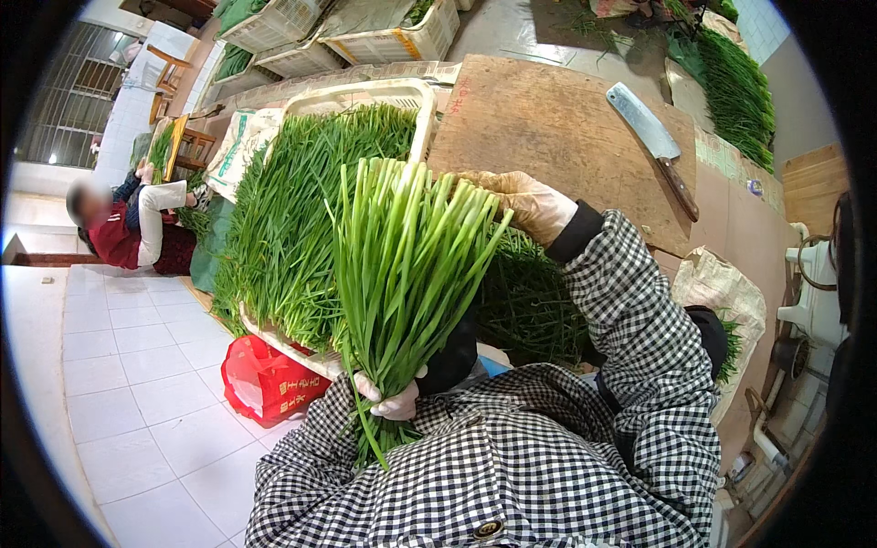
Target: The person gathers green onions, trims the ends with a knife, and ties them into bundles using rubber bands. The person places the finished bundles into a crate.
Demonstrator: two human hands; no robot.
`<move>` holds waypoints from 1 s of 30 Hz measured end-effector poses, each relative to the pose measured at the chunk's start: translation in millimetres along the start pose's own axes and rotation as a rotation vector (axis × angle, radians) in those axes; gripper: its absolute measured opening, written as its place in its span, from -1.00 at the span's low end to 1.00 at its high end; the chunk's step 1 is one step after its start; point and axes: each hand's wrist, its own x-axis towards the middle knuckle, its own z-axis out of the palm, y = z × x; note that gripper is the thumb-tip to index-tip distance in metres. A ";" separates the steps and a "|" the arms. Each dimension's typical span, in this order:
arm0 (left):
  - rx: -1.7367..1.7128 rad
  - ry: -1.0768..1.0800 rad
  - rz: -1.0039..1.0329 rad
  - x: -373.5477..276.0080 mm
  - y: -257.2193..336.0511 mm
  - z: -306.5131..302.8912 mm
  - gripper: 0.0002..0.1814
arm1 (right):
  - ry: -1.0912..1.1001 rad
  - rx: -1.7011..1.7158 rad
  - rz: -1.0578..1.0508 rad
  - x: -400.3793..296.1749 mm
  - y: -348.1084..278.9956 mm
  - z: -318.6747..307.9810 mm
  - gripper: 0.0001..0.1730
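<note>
A fanned bunch of green Chinese chives (pixel 411 260) is gripped near its leafy end by my gloved left hand (pixel 394 401), close to my chest. My right hand (pixel 524 202), in a stained glove, is at the pale cut ends on the bunch's right side; its fingertips are partly hidden behind the stalks, so its grip cannot be made out. Just beyond lies a wooden board (pixel 541 116), with a cleaver (pixel 647 127) on its right part, wooden handle towards me. Left of the bunch, a white plastic crate (pixel 428 113) is filled with more chives (pixel 294 212).
A red bag (pixel 267 380) stands on the tiled floor below the crate. Stacked crates (pixel 390 41) are at the back. A seated person (pixel 130 226) handles greens at far left. A woven sack (pixel 719 294) lies right of my arm; more greens (pixel 736 96) lie farther right.
</note>
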 end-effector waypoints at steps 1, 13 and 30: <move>-0.023 0.009 0.033 1.1 -3.5 2.4 -0.16 | 0.006 -0.013 0.022 0.6 -0.2 -1.5 -0.39; 0.015 0.102 0.023 3.3 6.3 11.7 -0.17 | 0.164 -0.379 0.011 -10.0 -0.1 -19.0 -0.56; 0.059 0.004 0.016 -1.7 -1.3 -0.2 -0.10 | 0.196 -1.366 -0.100 -70.5 -12.9 -9.9 -0.62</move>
